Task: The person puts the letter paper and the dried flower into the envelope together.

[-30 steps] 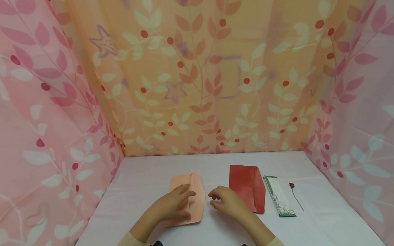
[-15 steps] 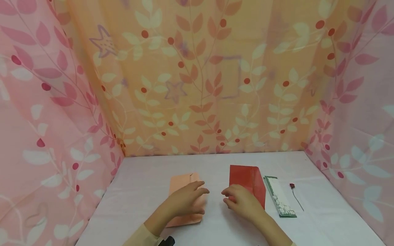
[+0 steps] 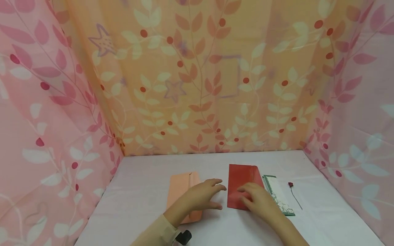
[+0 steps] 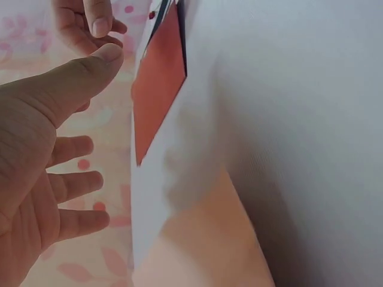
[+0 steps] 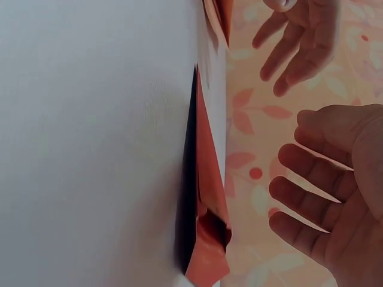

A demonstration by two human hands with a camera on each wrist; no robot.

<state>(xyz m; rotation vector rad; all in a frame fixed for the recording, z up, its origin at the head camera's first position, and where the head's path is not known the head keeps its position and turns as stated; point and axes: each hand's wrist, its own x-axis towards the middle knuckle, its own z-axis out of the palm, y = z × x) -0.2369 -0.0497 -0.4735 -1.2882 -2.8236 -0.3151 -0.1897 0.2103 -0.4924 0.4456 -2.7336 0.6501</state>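
Note:
A peach envelope (image 3: 178, 188) lies on the table left of centre, its flap on the right side. My left hand (image 3: 204, 194) hovers past its right edge with fingers spread and nothing in them; the forearm covers part of the envelope. Right of it lies a red envelope (image 3: 237, 188), and my right hand (image 3: 255, 200) is held over its lower right part, fingers loosely bent and holding nothing. In the right wrist view the red envelope (image 5: 209, 173) shows its mouth gaping near the flap, with the fingers apart from it.
A green-edged card with white flowers (image 3: 277, 193) lies right of the red envelope, partly behind the right hand. Farther right is a single dark red rose on a thin stem (image 3: 290, 185). Patterned curtains (image 3: 197, 85) enclose the white table (image 3: 138, 171) at back and sides.
Both hands have moved to the right, the left from over the peach envelope to beyond its edge, the right from between the envelopes to over the red one. The envelopes stay in place.

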